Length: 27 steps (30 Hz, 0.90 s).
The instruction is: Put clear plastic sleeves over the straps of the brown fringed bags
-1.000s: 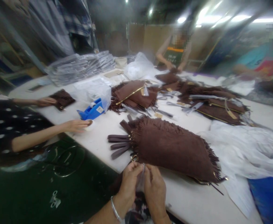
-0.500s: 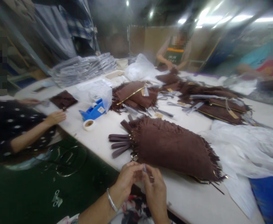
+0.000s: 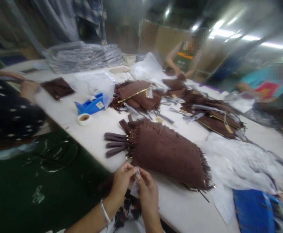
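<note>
My left hand (image 3: 120,183) and my right hand (image 3: 148,194) meet at the near edge of the white table (image 3: 93,136). Both pinch a small clear plastic piece (image 3: 135,185) between their fingertips. A silver bangle (image 3: 105,212) sits on my left wrist. Just beyond my hands lies a stack of brown fringed suede bags (image 3: 165,152), with brown straps (image 3: 114,144) sticking out to the left.
A blue tape dispenser (image 3: 91,104) and a tape roll (image 3: 84,119) lie at the left. More brown bags (image 3: 139,94) and white wrapping (image 3: 240,158) cover the table. A person in a dotted black top (image 3: 8,113) works at the left; two others stand at the far side.
The view has shifted left and down. My hands stay together on the plastic piece. The person at the left has drawn both hands back towards the small brown bag.
</note>
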{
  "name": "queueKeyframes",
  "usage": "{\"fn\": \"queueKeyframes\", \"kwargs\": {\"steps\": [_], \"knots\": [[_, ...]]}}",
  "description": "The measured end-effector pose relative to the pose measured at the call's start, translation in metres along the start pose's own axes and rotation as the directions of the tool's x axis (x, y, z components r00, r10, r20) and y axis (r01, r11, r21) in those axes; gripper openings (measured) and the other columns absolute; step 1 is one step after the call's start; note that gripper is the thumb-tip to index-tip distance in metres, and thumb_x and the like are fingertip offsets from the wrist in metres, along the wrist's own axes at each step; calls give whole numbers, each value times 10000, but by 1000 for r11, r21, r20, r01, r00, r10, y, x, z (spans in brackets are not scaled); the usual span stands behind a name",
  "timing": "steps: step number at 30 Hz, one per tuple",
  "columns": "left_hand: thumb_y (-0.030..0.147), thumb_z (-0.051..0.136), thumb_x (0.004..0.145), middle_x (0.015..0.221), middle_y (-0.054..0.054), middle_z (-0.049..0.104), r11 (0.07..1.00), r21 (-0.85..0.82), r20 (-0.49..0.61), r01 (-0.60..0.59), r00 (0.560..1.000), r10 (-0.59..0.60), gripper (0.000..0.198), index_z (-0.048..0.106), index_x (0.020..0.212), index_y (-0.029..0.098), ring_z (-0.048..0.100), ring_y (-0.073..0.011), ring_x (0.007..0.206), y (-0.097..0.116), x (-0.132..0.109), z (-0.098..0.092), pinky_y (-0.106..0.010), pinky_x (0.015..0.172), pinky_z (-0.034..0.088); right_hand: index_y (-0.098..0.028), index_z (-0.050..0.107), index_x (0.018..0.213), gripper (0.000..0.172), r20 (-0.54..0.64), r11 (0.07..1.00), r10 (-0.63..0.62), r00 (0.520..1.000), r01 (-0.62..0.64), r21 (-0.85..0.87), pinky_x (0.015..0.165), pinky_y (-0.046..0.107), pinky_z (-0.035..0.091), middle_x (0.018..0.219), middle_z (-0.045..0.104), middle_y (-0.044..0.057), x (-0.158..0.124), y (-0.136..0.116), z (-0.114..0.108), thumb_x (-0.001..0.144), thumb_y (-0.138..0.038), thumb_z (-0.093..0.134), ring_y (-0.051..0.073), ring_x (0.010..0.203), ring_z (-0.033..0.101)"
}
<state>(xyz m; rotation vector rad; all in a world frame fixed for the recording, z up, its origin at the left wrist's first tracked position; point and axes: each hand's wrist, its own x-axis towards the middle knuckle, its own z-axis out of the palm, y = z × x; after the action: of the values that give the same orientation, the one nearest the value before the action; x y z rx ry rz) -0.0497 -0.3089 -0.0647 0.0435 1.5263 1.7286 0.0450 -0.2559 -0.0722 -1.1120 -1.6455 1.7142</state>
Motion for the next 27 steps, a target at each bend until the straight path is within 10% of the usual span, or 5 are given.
{"fn": "queueKeyframes", "kwargs": {"steps": [10,27], "knots": [[201,764,646,696,-36,650,842,-292,253,453,886,-389,175,645,761,144,608,-168,636,1,14,-14,-280,631,440,-177,698,1029,381,96,867,211,973,-231,442,917,376,479,1074,711,87,0,2,3,709,-375,762,232,987,651],[226,844,648,700,-31,648,750,-425,554,507,801,-227,214,677,740,130,599,-137,651,-3,12,-15,-264,687,461,-257,681,965,287,373,616,306,876,-481,624,531,196,462,807,650,-7,-7,-13,0,698,-204,772,101,615,570]]}}
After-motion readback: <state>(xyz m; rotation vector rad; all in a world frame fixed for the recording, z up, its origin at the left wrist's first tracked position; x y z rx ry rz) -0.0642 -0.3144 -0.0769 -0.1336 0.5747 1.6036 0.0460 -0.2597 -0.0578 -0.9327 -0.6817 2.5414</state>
